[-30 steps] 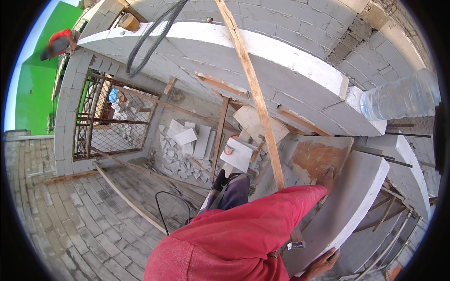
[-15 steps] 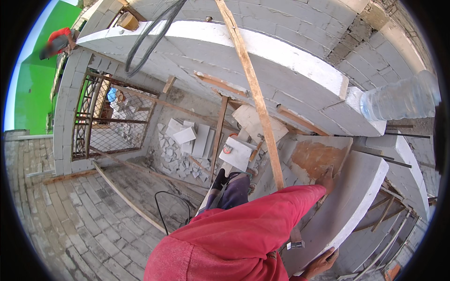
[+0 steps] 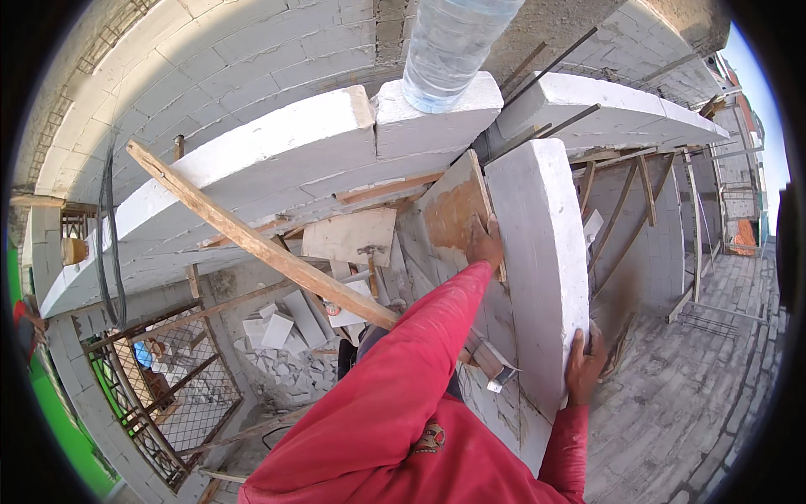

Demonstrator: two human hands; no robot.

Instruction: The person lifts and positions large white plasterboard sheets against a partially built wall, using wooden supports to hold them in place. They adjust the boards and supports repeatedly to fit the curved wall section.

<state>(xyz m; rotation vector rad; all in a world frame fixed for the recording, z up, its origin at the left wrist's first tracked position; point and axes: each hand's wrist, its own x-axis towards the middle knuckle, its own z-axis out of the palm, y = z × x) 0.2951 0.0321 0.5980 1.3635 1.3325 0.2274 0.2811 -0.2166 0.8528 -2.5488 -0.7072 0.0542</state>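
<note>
My left hand [image 3: 484, 241] is closed at the edge of a pale wooden board [image 3: 449, 200] with a brown patch on its face, fingertips on both sides of that edge. The board leans upright beside a grey block wall [image 3: 537, 244] with a white top. On the wall's right side rests my right hand [image 3: 585, 367], its fingers apart and touching the wall's white edge. Below my left forearm, a grey metal-ended object [image 3: 499, 370] sticks out near my waist; its kind is unclear.
A large clear water bottle [image 3: 449, 59] stands on the wall top. A long timber [image 3: 260, 248] slants across the left. Broken white blocks [image 3: 290, 336] lie below it, near a metal window grille [image 3: 168, 386]. Dark rebar [image 3: 562, 63] juts out behind. Another person's red sleeve [image 3: 21, 312] shows far left.
The view has swung to the right, so the wall, board and bottle sit further left in it. My left hand stays at the board; my right hand now shows more fully against the wall.
</note>
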